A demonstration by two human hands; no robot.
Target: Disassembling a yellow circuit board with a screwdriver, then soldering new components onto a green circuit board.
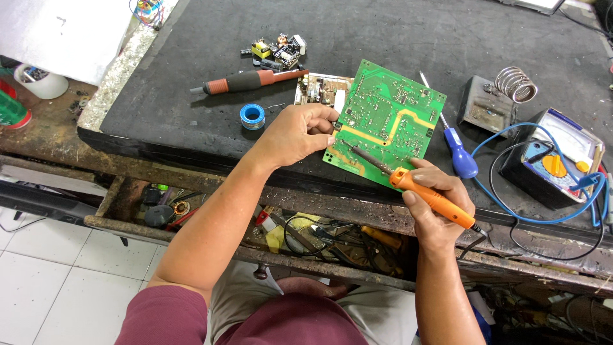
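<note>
Soldering iron (pixel 429 197) on green board (pixel 386 121), both hands busy.

Left hand (pixel 295 133) closed on the board's left edge, fingers curled, tilting it up off the dark mat (pixel 191 96). Right hand (pixel 440 204) wrapped tight round the orange handle, tip touching the board's lower left corner, just beside the left fingertips. Solder spool (pixel 252 116) just left of the left hand; blue screwdriver (pixel 456 147) above the right; multimeter (pixel 555 160) well right.

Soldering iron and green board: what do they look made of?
Soldering iron: glossy orange handle, likely plastic; dark, dull metal shaft. Green board: rigid laminate by its look, with a shiny green coating, yellow traces and small silvery solder points.
</note>
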